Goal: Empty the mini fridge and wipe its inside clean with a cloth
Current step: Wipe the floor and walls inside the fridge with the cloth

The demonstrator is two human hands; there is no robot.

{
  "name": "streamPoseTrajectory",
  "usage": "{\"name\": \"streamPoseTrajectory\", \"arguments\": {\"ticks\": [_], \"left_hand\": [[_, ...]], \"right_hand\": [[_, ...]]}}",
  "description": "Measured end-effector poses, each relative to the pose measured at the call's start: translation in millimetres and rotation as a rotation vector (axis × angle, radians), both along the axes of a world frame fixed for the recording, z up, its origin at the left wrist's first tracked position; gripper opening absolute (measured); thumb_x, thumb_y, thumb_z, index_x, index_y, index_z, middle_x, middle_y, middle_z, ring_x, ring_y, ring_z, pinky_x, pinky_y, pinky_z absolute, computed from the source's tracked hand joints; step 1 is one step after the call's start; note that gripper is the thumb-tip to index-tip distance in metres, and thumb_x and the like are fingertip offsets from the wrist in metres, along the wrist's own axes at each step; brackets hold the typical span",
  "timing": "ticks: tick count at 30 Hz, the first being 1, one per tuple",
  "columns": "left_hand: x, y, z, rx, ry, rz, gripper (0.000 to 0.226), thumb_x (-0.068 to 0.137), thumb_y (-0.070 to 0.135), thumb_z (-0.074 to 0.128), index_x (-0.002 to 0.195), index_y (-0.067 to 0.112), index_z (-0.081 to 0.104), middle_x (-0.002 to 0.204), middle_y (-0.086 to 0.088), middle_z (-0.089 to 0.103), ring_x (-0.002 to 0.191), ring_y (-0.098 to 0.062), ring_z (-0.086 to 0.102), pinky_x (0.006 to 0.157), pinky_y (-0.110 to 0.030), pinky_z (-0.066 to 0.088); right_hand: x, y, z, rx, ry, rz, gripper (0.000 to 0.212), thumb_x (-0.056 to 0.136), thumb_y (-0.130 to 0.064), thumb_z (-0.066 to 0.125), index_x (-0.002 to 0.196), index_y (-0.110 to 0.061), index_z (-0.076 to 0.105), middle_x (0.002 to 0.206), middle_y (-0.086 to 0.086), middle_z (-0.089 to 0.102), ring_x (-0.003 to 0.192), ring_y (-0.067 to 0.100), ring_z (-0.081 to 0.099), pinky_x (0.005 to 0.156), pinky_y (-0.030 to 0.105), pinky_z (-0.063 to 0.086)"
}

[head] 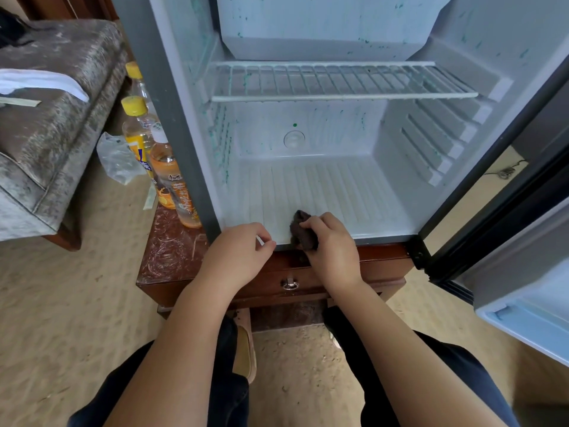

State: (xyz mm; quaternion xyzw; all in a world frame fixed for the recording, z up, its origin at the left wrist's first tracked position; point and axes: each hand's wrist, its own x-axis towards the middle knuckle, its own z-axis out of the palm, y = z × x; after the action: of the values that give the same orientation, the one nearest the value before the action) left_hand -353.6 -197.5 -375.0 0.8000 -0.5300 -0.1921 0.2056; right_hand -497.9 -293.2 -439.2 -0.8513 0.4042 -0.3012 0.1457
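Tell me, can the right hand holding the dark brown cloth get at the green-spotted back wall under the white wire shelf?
Probably yes. The right hand grips the dark brown cloth at the front of the ribbed floor; nothing stands between it and the green-spotted back wall, and the white wire shelf sits above.

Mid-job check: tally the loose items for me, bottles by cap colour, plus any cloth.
Yellow-capped bottles: 2
White-capped bottle: 1
Cloth, held in the right hand: 1
Total: 4
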Motion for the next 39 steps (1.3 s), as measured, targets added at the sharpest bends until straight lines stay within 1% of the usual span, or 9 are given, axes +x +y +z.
{"name": "streamPoseTrajectory", "arguments": {"ticks": [6, 9, 11, 13, 15, 25, 28, 31, 39], "left_hand": [[6.1, -2.0, 2.4, -0.009, 0.027, -0.006, 0.017, 0.095, 0.031, 0.053, 0.102, 0.022, 0.066, 0.088, 0.005, 0.065, 0.078, -0.009, 0.059, 0.067, -0.023, 0.046], [6.3, -9.7, 5.1, -0.052, 0.055, -0.004, 0.015, 0.095, 0.03, 0.052, 0.101, 0.023, 0.065, 0.085, 0.007, 0.065, 0.073, -0.007, 0.058, 0.066, -0.023, 0.047], [1.7, -17.1, 5.6, -0.056, 0.05, -0.029, 0.016, 0.096, 0.03, 0.051, 0.103, 0.024, 0.065, 0.086, 0.009, 0.064, 0.075, -0.007, 0.058, 0.069, -0.025, 0.048], [-2.5, -26.7, 4.8, -0.06, 0.03, -0.057, 0.019, 0.097, 0.029, 0.05, 0.106, 0.022, 0.065, 0.09, 0.008, 0.063, 0.079, -0.009, 0.058, 0.073, -0.026, 0.048], [-3.1, -38.3, 2.6, -0.082, 0.007, -0.077, 0.019, 0.097, 0.026, 0.048, 0.106, 0.021, 0.065, 0.096, 0.006, 0.065, 0.082, -0.01, 0.057, 0.074, -0.024, 0.046], [2.7, -84.7, -21.5, -0.218, -0.19, -0.098, 0.028, 0.098, 0.026, 0.047, 0.123, 0.018, 0.056, 0.123, 0.002, 0.051, 0.118, -0.014, 0.039, 0.09, -0.024, 0.039], [4.9, -87.8, -27.5, -0.198, -0.215, -0.092, 0.031, 0.098, 0.027, 0.045, 0.127, 0.018, 0.053, 0.127, 0.002, 0.047, 0.121, -0.013, 0.035, 0.094, -0.024, 0.036], [8.9, -90.7, -30.3, -0.178, -0.237, -0.069, 0.034, 0.098, 0.026, 0.044, 0.131, 0.017, 0.049, 0.131, 0.001, 0.044, 0.124, -0.015, 0.034, 0.097, -0.025, 0.035], [10.2, -89.8, -30.8, -0.118, -0.201, -0.086, 0.034, 0.1, 0.026, 0.041, 0.132, 0.019, 0.049, 0.131, 0.002, 0.047, 0.122, -0.016, 0.039, 0.095, -0.026, 0.034]], "right_hand": [[-43.7, -16.5, 20.7, 0.048, -0.16, -0.312, 0.034, 0.074, 0.0, 0.07, 0.107, -0.008, 0.069, 0.098, 0.01, 0.064, 0.091, 0.031, 0.062, 0.07, 0.018, 0.036], [-46.6, -23.1, 40.1, -0.096, -0.322, -0.347, 0.043, 0.082, 0.0, 0.066, 0.125, -0.006, 0.06, 0.121, 0.012, 0.06, 0.11, 0.024, 0.055, 0.094, 0.006, 0.029], [-34.7, -27.7, 34.4, -0.074, -0.17, -0.267, 0.053, 0.088, -0.006, 0.06, 0.139, -0.008, 0.046, 0.143, 0.015, 0.043, 0.129, 0.027, 0.041, 0.109, 0.022, 0.026], [-23.7, -27.6, 15.1, 0.015, 0.163, -0.203, 0.056, 0.096, -0.025, 0.05, 0.148, -0.012, 0.031, 0.156, 0.013, 0.023, 0.142, 0.031, 0.024, 0.115, 0.04, 0.019], [-21.8, -34.1, 1.4, 0.078, 0.364, -0.2, 0.055, 0.102, -0.036, 0.034, 0.152, -0.019, 0.018, 0.16, 0.007, 0.013, 0.147, 0.024, 0.011, 0.119, 0.04, 0.006], [-13.3, -168.6, 16.7, 0.234, 0.295, -0.426, 0.05, 0.098, -0.01, 0.039, 0.147, -0.007, 0.032, 0.151, 0.014, 0.032, 0.135, 0.031, 0.034, 0.107, 0.038, 0.031], [-0.7, -190.5, 13.5, 0.225, 0.194, -0.362, 0.048, 0.098, -0.01, 0.039, 0.146, -0.006, 0.034, 0.153, 0.012, 0.031, 0.141, 0.025, 0.028, 0.112, 0.03, 0.02], [3.4, -192.7, 12.8, 0.219, 0.117, -0.356, 0.047, 0.096, -0.013, 0.045, 0.143, -0.014, 0.043, 0.15, 0.007, 0.039, 0.139, 0.022, 0.033, 0.111, 0.027, 0.023], [30.1, -188.1, 22.5, 0.329, 0.003, 0.05, 0.04, 0.09, -0.006, 0.047, 0.119, -0.025, 0.067, 0.126, -0.008, 0.062, 0.114, 0.007, 0.053, 0.09, 0.001, 0.03]]}}
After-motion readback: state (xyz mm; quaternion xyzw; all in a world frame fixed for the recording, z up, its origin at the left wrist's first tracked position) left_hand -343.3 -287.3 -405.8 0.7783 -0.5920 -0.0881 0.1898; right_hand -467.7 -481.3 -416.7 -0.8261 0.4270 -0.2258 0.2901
